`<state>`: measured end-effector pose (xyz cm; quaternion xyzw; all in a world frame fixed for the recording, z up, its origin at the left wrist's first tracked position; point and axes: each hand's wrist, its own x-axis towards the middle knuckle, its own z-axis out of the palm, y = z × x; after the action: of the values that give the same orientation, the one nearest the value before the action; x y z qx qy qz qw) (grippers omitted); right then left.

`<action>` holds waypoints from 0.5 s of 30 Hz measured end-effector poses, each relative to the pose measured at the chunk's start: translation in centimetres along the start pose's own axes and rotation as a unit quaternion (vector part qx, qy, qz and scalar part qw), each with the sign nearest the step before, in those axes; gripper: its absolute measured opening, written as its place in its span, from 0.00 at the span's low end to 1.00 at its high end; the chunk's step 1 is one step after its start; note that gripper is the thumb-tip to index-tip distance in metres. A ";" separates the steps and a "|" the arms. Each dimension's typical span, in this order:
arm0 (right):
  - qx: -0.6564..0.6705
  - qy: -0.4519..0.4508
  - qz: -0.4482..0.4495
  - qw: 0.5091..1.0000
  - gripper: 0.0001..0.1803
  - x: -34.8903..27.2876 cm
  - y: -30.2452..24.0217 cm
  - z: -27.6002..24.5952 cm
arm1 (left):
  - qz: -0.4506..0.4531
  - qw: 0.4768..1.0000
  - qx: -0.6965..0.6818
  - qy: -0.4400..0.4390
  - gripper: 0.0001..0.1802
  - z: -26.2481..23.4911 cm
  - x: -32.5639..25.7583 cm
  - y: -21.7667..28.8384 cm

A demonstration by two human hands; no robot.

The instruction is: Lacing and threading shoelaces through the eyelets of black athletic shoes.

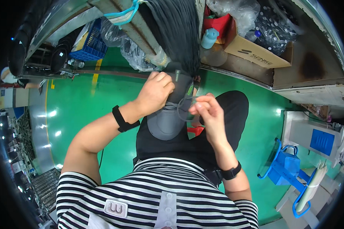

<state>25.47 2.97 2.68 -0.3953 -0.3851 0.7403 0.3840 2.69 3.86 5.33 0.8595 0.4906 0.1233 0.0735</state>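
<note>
A dark grey shoe [166,124] rests in front of my body, toe toward me, over my black trousers. Its tongue bears a small green tag. My left hand [155,91] is closed at the shoe's left side near the tongue; what its curled fingers hold is hidden. To the right of the shoe, my right hand [208,112] pinches a thin lace [179,114] that curves in a loop beside the shoe's opening. A thick bundle of black laces [176,30] hangs just beyond the shoe.
A metal shelf ahead holds a cardboard box [256,53] with bagged parts and a light-blue bottle [210,38]. Clear plastic bags [135,55] and a blue crate [91,45] are at the far left. A blue metal-framed stand [290,168] stands right on the green floor.
</note>
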 end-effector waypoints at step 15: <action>0.049 -0.012 0.012 0.999 0.08 2.4 2.4 1.2 | 0.010 0.992 0.111 -0.055 0.09 -0.4 0.6 0.9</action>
<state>22.78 3.75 0.32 -0.3714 -0.3483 0.7675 0.3894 3.64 3.88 6.01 0.8727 0.4877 0.0211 0.0037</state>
